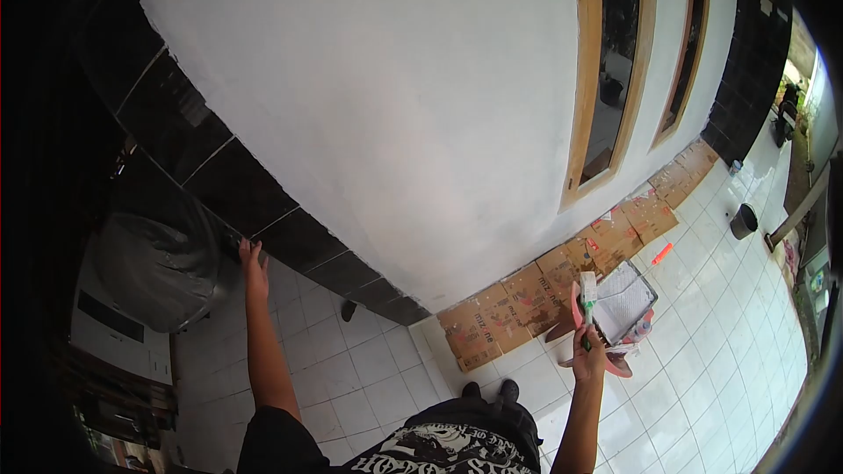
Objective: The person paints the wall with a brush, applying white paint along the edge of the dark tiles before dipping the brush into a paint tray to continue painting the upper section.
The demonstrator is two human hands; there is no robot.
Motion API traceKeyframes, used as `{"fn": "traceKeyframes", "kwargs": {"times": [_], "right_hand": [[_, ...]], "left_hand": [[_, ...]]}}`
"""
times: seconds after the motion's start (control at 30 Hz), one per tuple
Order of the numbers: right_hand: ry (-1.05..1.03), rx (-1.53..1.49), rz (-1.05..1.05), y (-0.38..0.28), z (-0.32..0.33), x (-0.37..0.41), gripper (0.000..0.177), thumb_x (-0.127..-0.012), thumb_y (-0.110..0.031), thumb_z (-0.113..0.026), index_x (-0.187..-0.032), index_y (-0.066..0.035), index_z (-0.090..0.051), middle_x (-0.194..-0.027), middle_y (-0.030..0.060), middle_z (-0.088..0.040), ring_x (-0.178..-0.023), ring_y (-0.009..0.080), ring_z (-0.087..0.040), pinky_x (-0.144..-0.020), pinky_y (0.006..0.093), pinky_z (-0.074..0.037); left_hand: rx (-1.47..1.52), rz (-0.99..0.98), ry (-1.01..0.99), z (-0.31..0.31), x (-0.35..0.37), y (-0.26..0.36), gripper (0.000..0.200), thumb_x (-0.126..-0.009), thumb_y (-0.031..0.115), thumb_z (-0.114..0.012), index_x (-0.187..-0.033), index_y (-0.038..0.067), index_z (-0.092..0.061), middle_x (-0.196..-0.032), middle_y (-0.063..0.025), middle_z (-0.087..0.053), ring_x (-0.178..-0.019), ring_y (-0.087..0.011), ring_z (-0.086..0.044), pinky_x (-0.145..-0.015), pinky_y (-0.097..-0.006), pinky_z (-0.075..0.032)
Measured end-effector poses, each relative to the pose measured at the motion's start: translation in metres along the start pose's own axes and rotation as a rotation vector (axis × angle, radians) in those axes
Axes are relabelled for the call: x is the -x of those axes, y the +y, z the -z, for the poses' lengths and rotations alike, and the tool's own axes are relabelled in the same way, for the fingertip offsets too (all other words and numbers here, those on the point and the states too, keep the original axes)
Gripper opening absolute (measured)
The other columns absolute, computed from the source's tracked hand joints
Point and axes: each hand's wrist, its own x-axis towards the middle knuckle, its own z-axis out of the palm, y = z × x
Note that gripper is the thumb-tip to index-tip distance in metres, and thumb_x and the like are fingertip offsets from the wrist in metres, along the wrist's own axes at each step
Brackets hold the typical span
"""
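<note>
My right hand (590, 362) is closed round the green handle of a paintbrush (589, 288), its bristles pointing away from me and coated with pale paint. Just past the hand, a paint tray (628, 298) with white paint rests on a pink stool (622, 367). A small plastic bottle (644, 328) stands by the tray's near edge. My left hand (252, 253) is raised at the lower edge of the black wall tiles (272, 202), fingers stretched out, with nothing visible in them. Close to its left is a plastic-covered chair back (162, 254).
A white wall (378, 123) with wood-framed windows (587, 79) rises ahead. Flattened cardboard (518, 298) lines its foot. On the white floor tiles (702, 316) lie an orange-handled tool (662, 254) and, farther off, a black bucket (744, 221). A post (799, 211) stands at right.
</note>
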Motion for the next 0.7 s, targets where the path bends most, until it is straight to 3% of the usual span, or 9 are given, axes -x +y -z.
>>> {"fn": "traceKeyframes", "kwargs": {"times": [0.1,0.23,0.37,0.47,0.57,0.6,0.67,0.7], "right_hand": [[-0.001,0.062,0.027,-0.012,0.026,-0.007,0.015,-0.098,-0.002,-0.058,-0.110,0.007,-0.062,-0.104,0.0127,-0.066,-0.091,0.0186,-0.066,-0.081,0.0238,-0.059],[0.069,0.354,0.287,-0.046,0.036,-0.014,0.013,-0.095,-0.006,-0.066,-0.105,0.002,-0.067,-0.096,0.0070,-0.069,-0.085,0.0131,-0.067,-0.078,0.0229,-0.058],[0.314,0.639,0.639,-0.086,0.048,-0.043,0.024,-0.091,-0.016,-0.075,-0.104,0.004,-0.072,-0.086,0.0049,-0.071,-0.077,0.0109,-0.066,-0.069,0.0221,-0.054],[0.474,1.211,0.875,-0.117,0.063,-0.067,0.023,-0.087,-0.019,-0.077,-0.100,0.000,-0.076,-0.070,0.0073,-0.070,-0.064,0.0117,-0.065,-0.062,0.0271,-0.051],[0.546,1.537,0.967,-0.134,0.084,-0.105,0.020,-0.083,-0.018,-0.077,-0.093,-0.001,-0.075,-0.075,0.0157,-0.072,-0.067,0.0263,-0.071,-0.064,0.0358,-0.053],[0.539,1.545,0.959,-0.138,0.103,-0.123,0.020,-0.083,-0.018,-0.077,-0.093,-0.001,-0.075,-0.075,0.0157,-0.072,-0.067,0.0263,-0.071,-0.064,0.0358,-0.053],[0.473,1.811,0.779,-0.152,0.156,-0.165,0.020,-0.079,-0.018,-0.077,-0.092,-0.003,-0.076,-0.077,0.0194,-0.071,-0.073,0.0366,-0.071,-0.068,0.0426,-0.055],[0.483,1.893,0.716,-0.154,0.182,-0.187,0.020,-0.077,-0.018,-0.077,-0.091,-0.004,-0.076,-0.079,0.0196,-0.072,-0.075,0.0382,-0.071,-0.071,0.0446,-0.055]], "left_hand": [[-0.014,0.034,-0.032,0.006,0.015,-0.021,0.071,-0.097,0.029,-0.059,-0.157,0.015,-0.025,-0.164,-0.0072,-0.022,-0.152,-0.0253,-0.019,-0.119,-0.0529,-0.020],[-0.036,0.186,-0.080,0.008,0.069,-0.076,0.064,-0.101,0.030,-0.052,-0.156,0.011,-0.026,-0.163,-0.0075,-0.027,-0.151,-0.0258,-0.024,-0.119,-0.0525,-0.022],[0.103,0.561,-0.019,0.019,0.167,-0.178,0.063,-0.103,0.034,-0.047,-0.156,0.009,-0.024,-0.163,-0.0064,-0.028,-0.150,-0.0253,-0.028,-0.119,-0.0527,-0.024],[0.183,0.851,0.090,0.035,0.271,-0.240,0.064,-0.103,0.033,-0.045,-0.157,0.007,-0.023,-0.161,-0.0052,-0.032,-0.148,-0.0238,-0.032,-0.117,-0.0532,-0.027],[0.017,1.053,0.177,0.056,0.367,-0.262,0.058,-0.100,0.031,-0.046,-0.151,0.006,-0.033,-0.159,-0.0045,-0.036,-0.145,-0.0262,-0.036,-0.115,-0.0559,-0.030],[-0.039,1.091,0.230,0.070,0.396,-0.262,0.056,-0.100,0.030,-0.047,-0.150,0.006,-0.034,-0.158,-0.0053,-0.037,-0.145,-0.0269,-0.037,-0.114,-0.0565,-0.031],[-0.139,1.105,0.121,0.104,0.443,-0.260,0.066,-0.102,0.030,-0.042,-0.158,0.007,-0.015,-0.163,-0.0068,-0.029,-0.148,-0.0269,-0.032,-0.118,-0.0548,-0.025],[-0.211,1.065,0.186,0.103,0.463,-0.248,0.065,-0.102,0.028,-0.045,-0.157,0.009,-0.017,-0.161,-0.0079,-0.032,-0.147,-0.0283,-0.034,-0.116,-0.0552,-0.027]]}}
